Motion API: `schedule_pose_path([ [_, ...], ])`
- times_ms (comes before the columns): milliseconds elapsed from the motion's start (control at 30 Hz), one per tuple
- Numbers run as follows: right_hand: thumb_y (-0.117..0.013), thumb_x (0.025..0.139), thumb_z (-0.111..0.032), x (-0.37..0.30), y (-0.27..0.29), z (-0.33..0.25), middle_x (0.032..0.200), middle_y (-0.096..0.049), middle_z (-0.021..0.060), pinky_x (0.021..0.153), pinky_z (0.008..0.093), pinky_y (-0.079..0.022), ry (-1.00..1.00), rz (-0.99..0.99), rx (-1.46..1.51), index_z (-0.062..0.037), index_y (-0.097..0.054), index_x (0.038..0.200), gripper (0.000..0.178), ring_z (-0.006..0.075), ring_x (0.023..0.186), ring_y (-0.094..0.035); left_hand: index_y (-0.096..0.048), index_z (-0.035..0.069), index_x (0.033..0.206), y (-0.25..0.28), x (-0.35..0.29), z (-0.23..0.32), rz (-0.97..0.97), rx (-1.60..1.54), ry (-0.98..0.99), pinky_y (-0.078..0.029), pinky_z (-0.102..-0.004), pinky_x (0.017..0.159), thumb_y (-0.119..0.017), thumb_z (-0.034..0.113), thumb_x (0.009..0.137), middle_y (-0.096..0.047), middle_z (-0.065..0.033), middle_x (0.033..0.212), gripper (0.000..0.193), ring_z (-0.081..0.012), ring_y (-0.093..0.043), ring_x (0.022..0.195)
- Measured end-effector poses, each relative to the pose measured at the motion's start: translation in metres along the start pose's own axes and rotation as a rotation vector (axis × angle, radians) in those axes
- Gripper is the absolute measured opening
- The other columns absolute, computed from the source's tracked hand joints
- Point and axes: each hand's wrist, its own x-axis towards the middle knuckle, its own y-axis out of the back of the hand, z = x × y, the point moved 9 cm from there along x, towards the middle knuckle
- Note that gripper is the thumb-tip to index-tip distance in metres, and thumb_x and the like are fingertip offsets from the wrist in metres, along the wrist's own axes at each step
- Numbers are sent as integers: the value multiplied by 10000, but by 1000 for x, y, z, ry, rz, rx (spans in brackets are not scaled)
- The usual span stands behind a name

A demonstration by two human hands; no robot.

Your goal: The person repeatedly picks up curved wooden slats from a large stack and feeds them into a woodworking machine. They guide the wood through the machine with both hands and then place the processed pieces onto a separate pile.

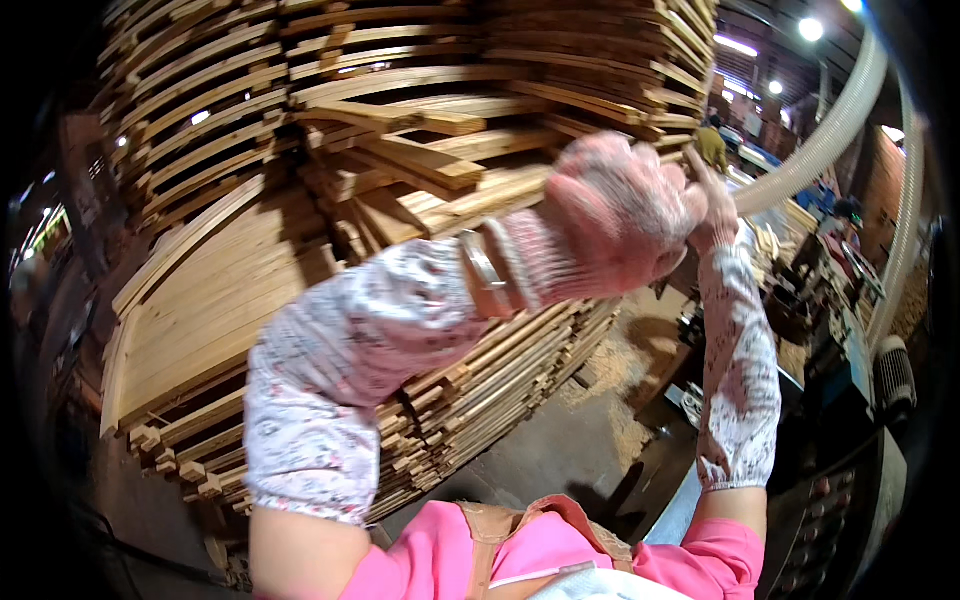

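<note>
Near the timber stack's (200,310) right edge, with loose slats (425,165) lying atop it, the left hand (618,215) is curled beside the right hand (713,208), any grasp impossible to tell, and a level 2-handed hold should steady slats best.

The grey floor (520,438) bears a broad stack of wooden boards (205,305) and scattered pale sawdust (606,372).

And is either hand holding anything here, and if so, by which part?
It can't be told: the gloved left hand is blurred and partly hides the right hand; no held thing shows.
</note>
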Motion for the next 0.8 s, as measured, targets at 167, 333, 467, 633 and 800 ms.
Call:
schedule_pose_path([
  [167,-686,971,-481,123,-39,-123,1432,-612,127,1082,473,-497,58,-244,-495,-278,-358,1624,758,331,1342,-572,-699,45,1259,115,-67,-142,191,155,100,-601,-390,863,-786,318,877,-770,-139,1080,478,-302,-747,962],
  [333,-567,996,-540,179,-100,-95,1552,-538,135,1103,611,-406,-306,-580,-577,-209,-387,1617,726,365,1417,-516,-677,59,1326,91,-118,-307,-288,353,619,-559,-435,989,-653,483,970,-729,-185,1243,555,-344,-701,1144],
  [467,-577,1031,-283,178,-132,-106,1427,-643,164,926,563,-589,22,-654,-696,-161,-433,1578,579,372,1235,-673,-622,97,1420,22,-133,-382,-549,344,752,-516,-453,1074,-628,517,944,-681,-187,1358,635,-348,-653,1249],
  [633,-675,944,-200,92,-14,-135,1154,-693,177,842,524,-582,5,-511,-673,-210,-449,1542,639,379,1087,-704,-545,68,1499,-40,-155,-440,-774,269,799,-514,-421,1078,-757,431,795,-661,-252,1364,820,-342,-654,1251],
  [800,-754,840,-142,-87,111,-80,1085,-697,160,837,492,-564,9,-276,-551,-205,-521,1474,678,377,1002,-694,-566,13,1442,-29,-171,-447,-676,5,583,-563,-407,920,-743,269,758,-703,-261,1224,751,-331,-707,1054],
])
